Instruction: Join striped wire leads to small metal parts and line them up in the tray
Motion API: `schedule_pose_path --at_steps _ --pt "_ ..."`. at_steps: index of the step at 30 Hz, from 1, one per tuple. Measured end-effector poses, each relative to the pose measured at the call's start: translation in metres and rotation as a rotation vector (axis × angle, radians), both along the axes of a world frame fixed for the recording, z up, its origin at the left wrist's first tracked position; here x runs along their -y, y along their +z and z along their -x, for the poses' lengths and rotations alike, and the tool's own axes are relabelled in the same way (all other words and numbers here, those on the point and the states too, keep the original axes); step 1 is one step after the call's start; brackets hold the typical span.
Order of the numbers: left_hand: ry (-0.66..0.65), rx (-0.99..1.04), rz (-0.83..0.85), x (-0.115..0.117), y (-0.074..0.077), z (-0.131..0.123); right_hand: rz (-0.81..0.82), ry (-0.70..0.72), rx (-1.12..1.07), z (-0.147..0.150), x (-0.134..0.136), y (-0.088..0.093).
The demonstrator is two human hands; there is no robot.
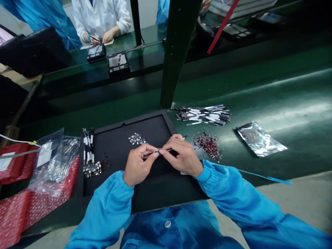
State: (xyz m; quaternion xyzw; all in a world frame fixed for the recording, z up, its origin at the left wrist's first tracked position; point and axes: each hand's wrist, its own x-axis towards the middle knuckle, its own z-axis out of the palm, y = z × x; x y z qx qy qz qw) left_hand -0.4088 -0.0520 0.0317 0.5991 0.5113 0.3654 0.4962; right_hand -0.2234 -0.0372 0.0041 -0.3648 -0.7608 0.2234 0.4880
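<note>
Blue sleeves reach up from the bottom edge to two hands that meet over a black tray on the green bench. The left hand and right hand each pinch a thin strip between thumb and forefinger, holding it level just above the tray's middle, fingertips nearly touching. Beyond the hands a small heap of chips lies on the tray, and a bundle of strips rests along its left rim. Right of the tray sit red parts, a strip pile and a silver bag. Clear bags over red wrap lie at the left. A green post rises behind the tray, and a co-worker's hands rest on the far bench.
</note>
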Motion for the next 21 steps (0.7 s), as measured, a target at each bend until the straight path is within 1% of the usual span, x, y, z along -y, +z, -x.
schedule_pose_path --at_steps 12,17,21 --pt "0.017 0.004 -0.073 0.0005 0.0026 -0.0015 0.038 -0.073 -0.028 0.0029 0.0019 0.0009" --pt "0.019 0.064 -0.010 -0.0011 0.0010 -0.0011 0.041 -0.078 -0.039 0.0031 0.0030 0.0005" --pt "0.008 0.130 0.048 -0.0028 -0.0010 -0.0003 0.056 -0.055 -0.038 0.0037 0.0035 0.0025"
